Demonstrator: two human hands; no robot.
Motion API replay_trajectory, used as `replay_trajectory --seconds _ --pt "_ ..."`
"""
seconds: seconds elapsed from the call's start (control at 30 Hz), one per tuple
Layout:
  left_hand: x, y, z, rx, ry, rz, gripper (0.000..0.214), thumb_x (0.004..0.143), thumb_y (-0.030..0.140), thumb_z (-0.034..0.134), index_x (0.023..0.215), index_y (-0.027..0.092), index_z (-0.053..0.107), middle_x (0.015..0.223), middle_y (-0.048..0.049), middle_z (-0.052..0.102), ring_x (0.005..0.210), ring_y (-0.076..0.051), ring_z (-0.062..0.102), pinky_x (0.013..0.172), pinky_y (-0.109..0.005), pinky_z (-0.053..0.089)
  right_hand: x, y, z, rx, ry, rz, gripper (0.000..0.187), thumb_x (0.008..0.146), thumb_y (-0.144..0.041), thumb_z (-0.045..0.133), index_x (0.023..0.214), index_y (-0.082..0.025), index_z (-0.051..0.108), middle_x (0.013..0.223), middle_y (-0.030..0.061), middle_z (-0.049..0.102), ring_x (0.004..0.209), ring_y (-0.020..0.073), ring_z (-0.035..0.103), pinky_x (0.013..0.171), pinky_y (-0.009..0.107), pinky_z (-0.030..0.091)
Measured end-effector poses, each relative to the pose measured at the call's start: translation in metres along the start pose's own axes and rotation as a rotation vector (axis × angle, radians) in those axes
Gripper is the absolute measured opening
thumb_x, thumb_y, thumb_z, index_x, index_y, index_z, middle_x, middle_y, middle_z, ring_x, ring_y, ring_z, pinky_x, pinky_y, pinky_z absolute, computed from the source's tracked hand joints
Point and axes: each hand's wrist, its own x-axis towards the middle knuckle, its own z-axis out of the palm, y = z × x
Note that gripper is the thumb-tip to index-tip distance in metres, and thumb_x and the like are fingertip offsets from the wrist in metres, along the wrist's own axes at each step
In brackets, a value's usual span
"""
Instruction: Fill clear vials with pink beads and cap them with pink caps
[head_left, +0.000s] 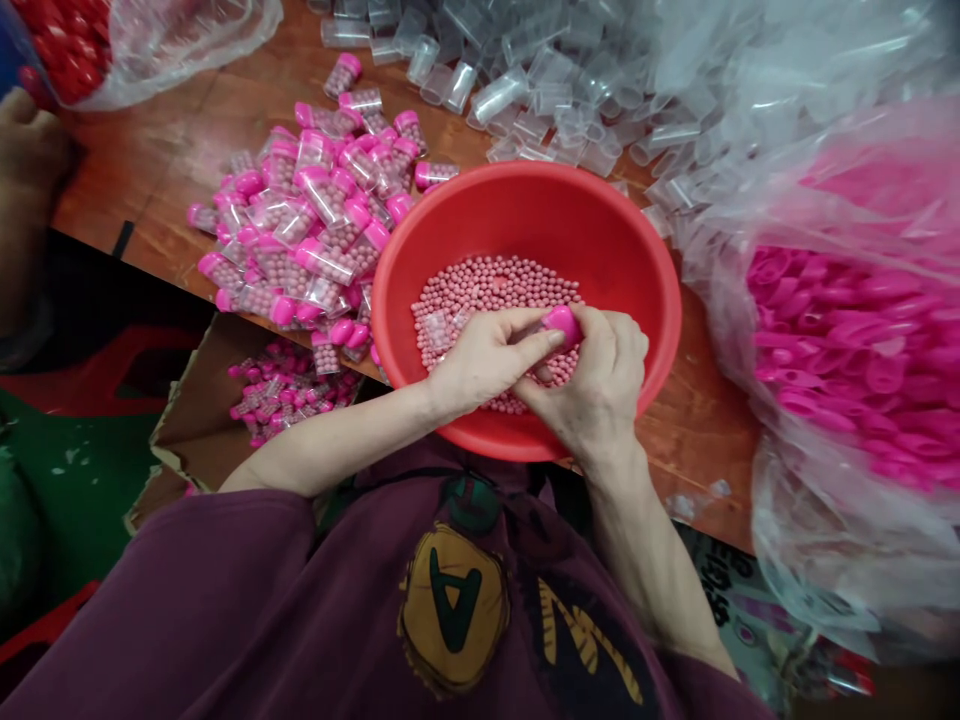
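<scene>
Over a red plastic basin (pixel 622 250), my left hand (pixel 487 355) and my right hand (pixel 600 375) meet around one small clear tube with a bright pink cap (pixel 562 325). My left fingers are closed on the tube, mostly hiding its body. The thumb and fingers of my right hand press at the capped end. Pink beads (pixel 495 285) cover the bottom of the basin beneath my hands, and a clear tube (pixel 435 330) seems to lie among them at the left.
Filled pink-capped tubes (pixel 315 220) are heaped left of the basin, with more in a cardboard box (pixel 187 400) below. Clear tubes (pixel 525 90) spread behind. A plastic bag of pink caps (pixel 862 350) stands right. Another person's hand (pixel 34 145) rests far left near red pieces (pixel 71 40).
</scene>
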Motion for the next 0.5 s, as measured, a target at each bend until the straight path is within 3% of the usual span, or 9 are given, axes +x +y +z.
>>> replay_trajectory --seconds 0.2,0.3,0.37,0.43,0.5 --pt "0.003 0.003 0.009 -0.054 0.032 -0.101 0.014 0.095 0.023 0.088 0.103 0.013 0.083 0.08 0.0029 0.072 0.061 -0.007 0.062 0.061 -0.02 0.052 0.0 0.0 0.0 -0.14 -0.094 -0.033 0.055 0.101 -0.048 0.065 0.145 -0.017 0.057 0.119 0.0195 0.074 0.109 0.0379 0.072 0.092 0.055 0.055" --pt "0.003 0.012 0.006 -0.008 0.03 -0.105 0.007 0.103 0.017 0.074 0.102 0.012 0.08 0.08 0.0022 0.072 0.06 -0.007 0.063 0.062 -0.022 0.054 0.006 0.007 -0.002 -0.067 -0.214 -0.059 0.069 0.1 -0.049 0.069 0.156 -0.013 0.052 0.128 0.0229 0.074 0.116 0.0413 0.071 0.096 0.06 0.057" --pt "0.001 0.027 -0.01 0.092 0.046 0.011 0.011 0.107 0.02 0.069 0.104 0.015 0.079 0.086 0.0005 0.075 0.065 -0.009 0.065 0.066 -0.025 0.057 0.012 0.02 -0.006 0.065 -0.372 -0.023 0.091 0.101 -0.052 0.072 0.173 -0.012 0.033 0.145 0.026 0.069 0.116 0.0383 0.072 0.097 0.058 0.06" --pt "-0.001 0.047 -0.04 0.263 0.129 0.237 0.011 0.107 0.026 0.07 0.109 0.02 0.079 0.1 0.0 0.081 0.074 -0.01 0.067 0.075 -0.03 0.061 0.02 0.036 -0.01 0.143 -0.47 0.047 0.105 0.103 -0.054 0.072 0.18 -0.012 0.016 0.155 0.028 0.064 0.11 0.0334 0.074 0.097 0.054 0.062" --pt "-0.004 0.069 -0.078 0.534 0.31 0.477 0.012 0.106 0.031 0.071 0.117 0.028 0.077 0.113 0.0023 0.083 0.088 -0.014 0.07 0.088 -0.036 0.065 0.031 0.048 -0.012 0.112 -0.541 0.086 0.089 0.107 -0.05 0.069 0.178 -0.012 0.03 0.15 0.0262 0.069 0.109 0.0324 0.075 0.1 0.053 0.062"
